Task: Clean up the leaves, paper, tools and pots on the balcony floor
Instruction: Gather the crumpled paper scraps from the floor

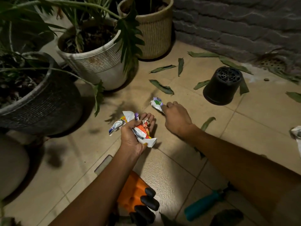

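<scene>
We hold a wad of crumpled printed paper (140, 131) in the left hand (133, 136), palm up, with the thumb and lower fingers curled round it while the fingertips beyond it stay partly extended. Our right hand (176, 119) lies just to the right of the left hand, back upward, and its fingertips pinch the near edge of a second crumpled paper ball (156, 103), which sits on the tiled floor (171, 173) just ahead of that hand. Ahead and to the right of the right hand, an empty black plastic pot (222, 86) lies tipped over with its perforated base facing up and away. Fallen green leaves (162, 86) are scattered on the tiles ahead of both hands and round the black pot; one more leaf (207, 123) lies just right of the right wrist. At the far right, well apart from the right hand, another piece of crumpled paper (297, 134) shows at the frame edge. Behind the hands, under our forearms, an orange glove with black fingertips (138, 198) lies below the left forearm and a teal-handled tool (205, 204) lies below the right forearm. To the left of the left hand stand a dark planter (48, 101) and a white ribbed planter (97, 62); a beige ribbed planter (154, 30) stands farther ahead.
</scene>
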